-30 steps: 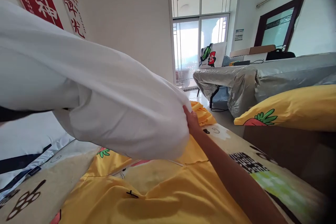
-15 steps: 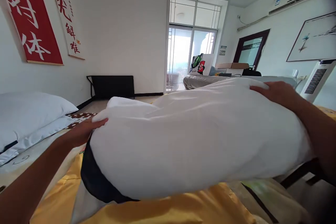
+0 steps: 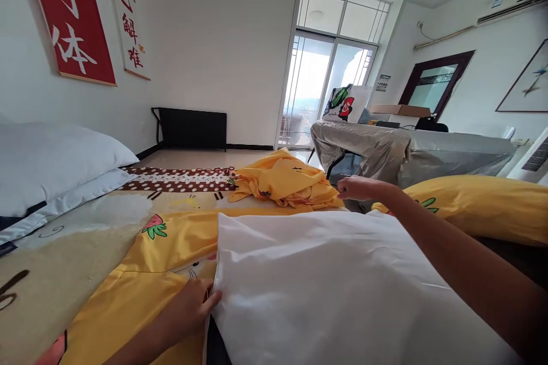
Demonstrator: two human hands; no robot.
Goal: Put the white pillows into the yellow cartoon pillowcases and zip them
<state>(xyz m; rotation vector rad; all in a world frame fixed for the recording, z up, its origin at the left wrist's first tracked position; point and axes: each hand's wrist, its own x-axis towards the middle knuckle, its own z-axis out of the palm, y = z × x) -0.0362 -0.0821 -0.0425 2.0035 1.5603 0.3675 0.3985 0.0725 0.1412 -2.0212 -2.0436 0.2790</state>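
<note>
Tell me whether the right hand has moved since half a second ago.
Yes, leftward in the view: the right hand showed to the right of the dark-framed door then; now it shows below and left of it.

The white pillow (image 3: pixel 317 285) fills the lower centre and lower right, and the right arm (image 3: pixel 454 256) slants over it, closing that side. Crumpled yellow cloth (image 3: pixel 282 182) is heaped at mid-frame, just beyond the pillow's far edge; a yellow pillow (image 3: pixel 483 205) blocks the right edge. Stacked pillows (image 3: pixel 64 165) bar the far left. Between them and the white pillow, hands could pass low over the flat bed (image 3: pixel 107 234), or through open air above the heap.
</note>
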